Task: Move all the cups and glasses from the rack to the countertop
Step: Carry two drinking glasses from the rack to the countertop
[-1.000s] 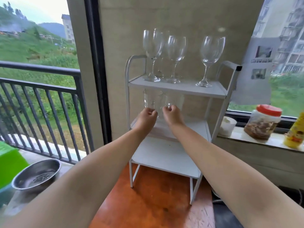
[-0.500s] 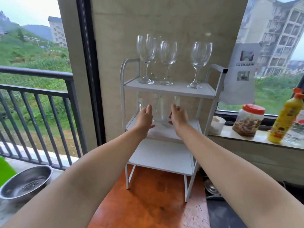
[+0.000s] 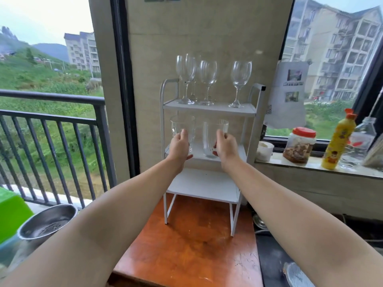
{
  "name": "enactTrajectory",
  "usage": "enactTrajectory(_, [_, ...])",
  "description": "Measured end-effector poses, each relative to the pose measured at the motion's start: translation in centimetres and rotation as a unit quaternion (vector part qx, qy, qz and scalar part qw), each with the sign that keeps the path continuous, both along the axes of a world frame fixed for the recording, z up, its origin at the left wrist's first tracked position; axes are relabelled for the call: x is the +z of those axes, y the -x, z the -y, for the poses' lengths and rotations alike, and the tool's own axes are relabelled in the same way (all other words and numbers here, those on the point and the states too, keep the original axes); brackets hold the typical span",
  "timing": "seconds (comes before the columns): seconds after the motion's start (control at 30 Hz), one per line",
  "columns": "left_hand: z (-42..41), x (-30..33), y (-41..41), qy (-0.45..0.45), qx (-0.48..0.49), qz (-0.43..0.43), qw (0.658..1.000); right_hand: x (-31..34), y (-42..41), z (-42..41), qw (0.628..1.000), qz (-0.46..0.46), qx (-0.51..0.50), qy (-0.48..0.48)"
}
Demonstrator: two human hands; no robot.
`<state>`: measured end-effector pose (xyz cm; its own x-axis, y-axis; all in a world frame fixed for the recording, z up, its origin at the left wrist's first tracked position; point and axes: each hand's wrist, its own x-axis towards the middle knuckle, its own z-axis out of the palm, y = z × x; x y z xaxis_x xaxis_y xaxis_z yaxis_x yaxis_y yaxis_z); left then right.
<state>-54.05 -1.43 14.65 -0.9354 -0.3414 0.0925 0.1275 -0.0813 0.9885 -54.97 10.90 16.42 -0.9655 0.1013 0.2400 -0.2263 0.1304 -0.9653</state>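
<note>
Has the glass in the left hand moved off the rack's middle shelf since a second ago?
Yes. The tumbler in the left hand has come outward, toward the rack's front-left post.

Rack (image 3: pixel 254 121) on countertop (image 3: pixel 186 251): wine glasses (image 3: pixel 207 79) on top shelf; two tumblers (image 3: pixel 215 137) at middle shelf, side by side; bowl (image 3: pixel 45 224) far left.

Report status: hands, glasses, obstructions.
Left hand shut on left tumbler, right hand shut on right tumbler. Both at middle shelf. Wine glasses on top shelf. Countertop unobstructed.
</note>
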Motion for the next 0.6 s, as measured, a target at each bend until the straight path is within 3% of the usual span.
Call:
enactTrajectory(0.33, [0.9, -2.3, -12.5, 0.029, -0.037, 0.015, 0.999, -2.7, -13.3, -0.9, 0.997, 0.015, -0.063, 0.045])
enactTrajectory(0.6, [-1.7, -7.6, -21.3, 0.057, -0.112, 0.073, 0.989, -8.3, -22.8, -4.6, 0.984, 0.098, -0.129, 0.074])
